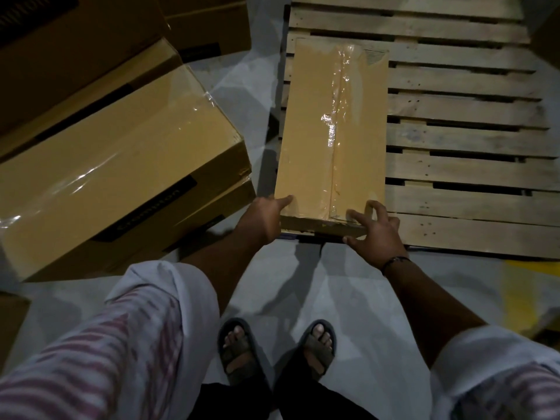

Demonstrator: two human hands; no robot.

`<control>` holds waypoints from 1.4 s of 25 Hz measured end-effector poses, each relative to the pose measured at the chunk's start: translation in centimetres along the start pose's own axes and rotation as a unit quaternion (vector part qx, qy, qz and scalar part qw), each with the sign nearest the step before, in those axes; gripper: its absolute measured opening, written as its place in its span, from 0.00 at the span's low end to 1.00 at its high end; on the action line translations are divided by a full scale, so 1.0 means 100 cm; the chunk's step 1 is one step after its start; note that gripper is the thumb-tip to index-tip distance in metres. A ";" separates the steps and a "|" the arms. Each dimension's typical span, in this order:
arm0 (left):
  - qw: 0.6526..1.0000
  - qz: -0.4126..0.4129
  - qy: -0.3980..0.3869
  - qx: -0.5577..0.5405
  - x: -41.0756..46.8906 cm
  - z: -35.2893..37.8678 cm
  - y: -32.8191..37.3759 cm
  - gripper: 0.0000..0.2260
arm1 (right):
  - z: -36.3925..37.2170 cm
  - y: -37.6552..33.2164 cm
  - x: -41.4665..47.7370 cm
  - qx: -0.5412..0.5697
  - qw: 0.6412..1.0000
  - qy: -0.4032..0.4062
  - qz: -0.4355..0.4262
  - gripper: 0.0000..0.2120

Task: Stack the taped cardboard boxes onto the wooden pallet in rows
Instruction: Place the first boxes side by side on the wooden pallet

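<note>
Gripping taped box (330, 131) at near corners with left hand (263, 219) and right hand (375, 234); slide away from hands, square to pallet (469, 140) edge.

Left of your left hand (266, 219), the big carton (121, 177) has a black band (151, 210) on its near side, and the dim word on it looks like "Crompton". Farther beyond it, another carton (60, 56) shows similar lettering, cut off. The printed mark (374, 57) at the far end of the taped box (309, 131) is illegible.
</note>
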State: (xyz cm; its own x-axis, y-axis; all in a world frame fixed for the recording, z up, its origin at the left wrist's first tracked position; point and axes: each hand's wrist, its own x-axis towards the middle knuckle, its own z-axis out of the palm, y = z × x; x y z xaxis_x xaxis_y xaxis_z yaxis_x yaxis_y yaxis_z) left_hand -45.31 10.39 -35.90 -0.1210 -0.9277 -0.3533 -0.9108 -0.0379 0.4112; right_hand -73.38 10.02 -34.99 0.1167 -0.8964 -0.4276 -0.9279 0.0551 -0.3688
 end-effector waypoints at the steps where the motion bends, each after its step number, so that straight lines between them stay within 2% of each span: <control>1: 1.000 0.001 0.001 -0.002 -0.002 0.001 0.000 0.33 | 0.001 0.001 -0.001 -0.001 1.000 -0.002 0.000 0.29; 10: 0.999 -0.022 -0.006 -0.048 -0.018 0.012 -0.001 0.31 | 0.010 0.008 -0.010 -0.007 1.000 -0.010 -0.018 0.28; 18: 0.998 -0.001 0.060 -0.030 -0.006 0.012 -0.003 0.30 | 0.008 0.006 -0.001 -0.009 1.000 0.016 -0.017 0.29; 27: 0.997 -0.044 0.036 -0.048 0.004 0.004 0.001 0.30 | -0.002 -0.001 0.009 -0.022 1.000 -0.003 -0.010 0.31; 35: 0.997 -0.038 0.034 -0.053 -0.002 0.008 -0.003 0.29 | -0.001 -0.003 0.003 -0.016 1.000 -0.006 -0.005 0.27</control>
State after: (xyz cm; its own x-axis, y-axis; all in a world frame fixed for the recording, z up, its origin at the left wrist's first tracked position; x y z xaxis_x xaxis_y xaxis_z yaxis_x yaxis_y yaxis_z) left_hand -45.35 10.86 -36.58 -0.0230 -0.9437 -0.3301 -0.8694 -0.1441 0.4726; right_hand -73.08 9.72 -34.90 0.1298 -0.8911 -0.4348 -0.9376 0.0324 -0.3462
